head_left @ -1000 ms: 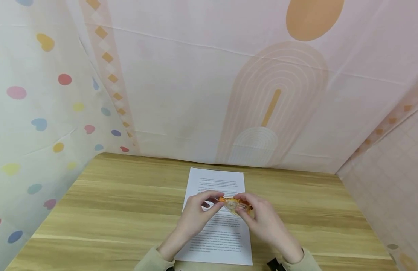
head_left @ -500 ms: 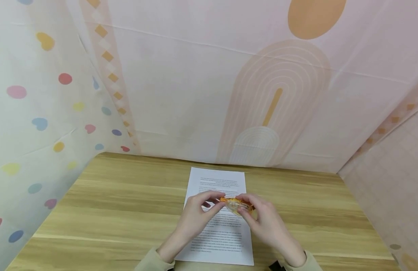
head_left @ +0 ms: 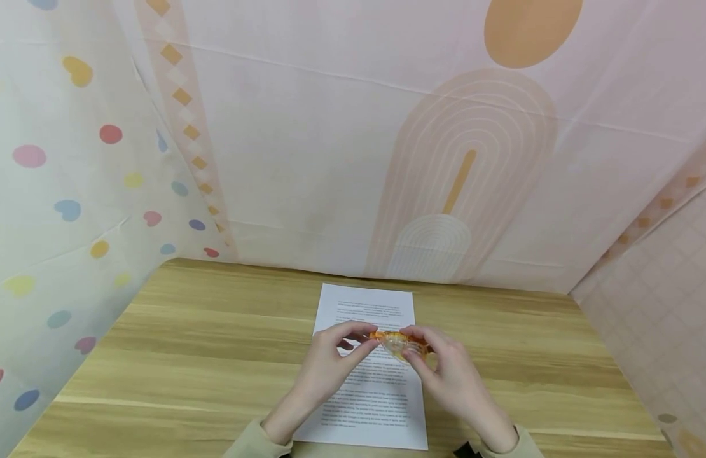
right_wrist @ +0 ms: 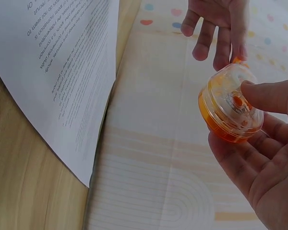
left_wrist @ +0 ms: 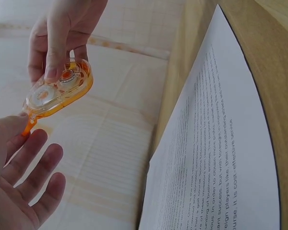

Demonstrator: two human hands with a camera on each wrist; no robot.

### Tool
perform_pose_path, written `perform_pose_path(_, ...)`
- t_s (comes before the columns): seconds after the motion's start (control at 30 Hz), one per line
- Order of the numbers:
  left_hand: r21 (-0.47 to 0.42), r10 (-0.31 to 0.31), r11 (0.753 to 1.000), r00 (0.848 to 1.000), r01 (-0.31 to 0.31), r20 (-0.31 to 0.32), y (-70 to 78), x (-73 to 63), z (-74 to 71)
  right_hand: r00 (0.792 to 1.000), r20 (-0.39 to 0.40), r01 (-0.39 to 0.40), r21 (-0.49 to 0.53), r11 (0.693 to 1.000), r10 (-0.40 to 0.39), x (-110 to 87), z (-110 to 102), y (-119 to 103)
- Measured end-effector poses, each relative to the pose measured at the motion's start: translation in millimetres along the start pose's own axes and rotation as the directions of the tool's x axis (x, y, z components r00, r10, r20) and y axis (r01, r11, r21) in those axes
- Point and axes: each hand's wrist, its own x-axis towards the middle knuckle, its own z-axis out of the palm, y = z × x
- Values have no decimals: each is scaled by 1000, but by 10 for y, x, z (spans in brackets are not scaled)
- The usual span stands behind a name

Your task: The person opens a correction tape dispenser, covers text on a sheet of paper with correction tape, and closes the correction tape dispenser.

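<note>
An orange and clear plastic correction tape dispenser [head_left: 397,344] is held between both hands, above the printed sheet. My right hand [head_left: 449,364] grips its wide body, thumb on the clear face and fingers on the opposite side, as the right wrist view shows with the dispenser [right_wrist: 230,104]. My left hand [head_left: 334,359] pinches the narrow orange tip between thumb and index finger. In the left wrist view the other fingers of the left hand [left_wrist: 24,167] are spread apart below the tip. White spools show through the dispenser's [left_wrist: 60,91] clear shell.
A white sheet of printed paper [head_left: 367,407] lies on the wooden table [head_left: 215,356] under the hands. Patterned curtains [head_left: 307,140] hang along the table's back and sides. A black strap [head_left: 466,450] shows at the right sleeve.
Both hands keep their hold on the correction tape dispenser. It has tilted slightly in the fingers, and more of its clear face shows in the head view.
</note>
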Motion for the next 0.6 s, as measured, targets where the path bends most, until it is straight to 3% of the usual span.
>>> perform_pose_path(0.6, -19, 20, 1000, 1000, -20, 22, -10, 0, -31, 999, -36, -35, 41, 999, 37, -9, 0, 6)
